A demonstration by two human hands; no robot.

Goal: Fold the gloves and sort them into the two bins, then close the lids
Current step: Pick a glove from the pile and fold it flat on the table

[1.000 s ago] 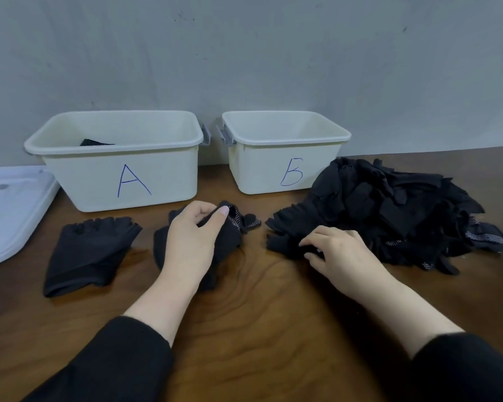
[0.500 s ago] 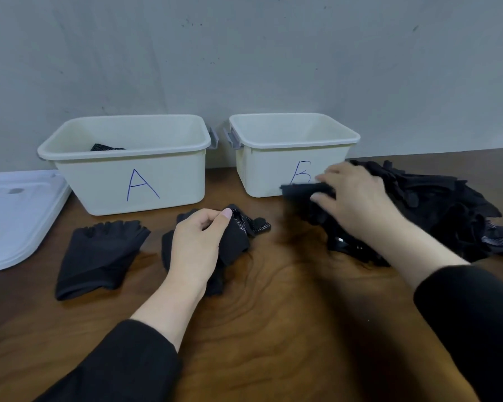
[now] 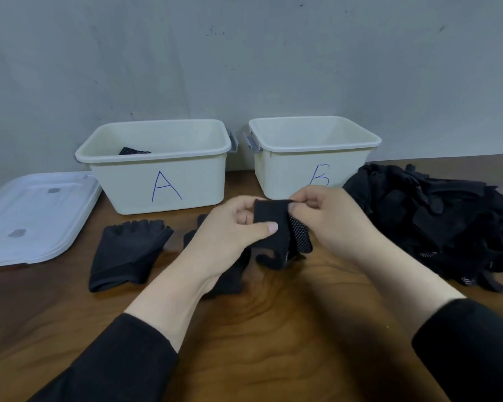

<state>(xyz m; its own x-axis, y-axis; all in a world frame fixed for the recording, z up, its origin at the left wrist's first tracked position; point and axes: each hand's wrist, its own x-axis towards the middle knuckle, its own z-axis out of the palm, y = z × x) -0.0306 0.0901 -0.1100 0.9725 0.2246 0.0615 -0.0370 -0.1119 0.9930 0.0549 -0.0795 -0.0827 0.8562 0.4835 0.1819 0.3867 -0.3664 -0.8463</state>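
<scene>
Sleeves of black cloth cover both forearms and run out of the head view at the bottom corners. Between the two hands hangs a black glove (image 3: 273, 227), lifted off the table: the left hand (image 3: 230, 230) pinches its left edge with thumb over curled fingers, and the right hand (image 3: 328, 221) pinches its top right corner between thumb and fingertips. The glove's lower part, with a dotted grip patch, droops down, and its fingers cannot be counted. Under the left wrist lies another dark glove (image 3: 227, 274), mostly hidden. A fingerless glove (image 3: 128, 253) lies flat further left, just in front of bin A (image 3: 157, 181). Only a dotted scrap of glove (image 3: 132, 151) peeks over bin A's front rim; the rest of the inside is out of sight. Bin B (image 3: 291, 172) stands beside it, its floor hidden, its letter partly covered by the right hand. To the right a pile of black gloves (image 3: 436, 224) sprawls, cut off by the picture's edge, single gloves hard to tell apart. White lids (image 3: 32, 219) lie stacked at the far left, also cut off. Everything rests on a brown wood-grain table (image 3: 273, 329) against a scuffed grey wall (image 3: 244, 59).
</scene>
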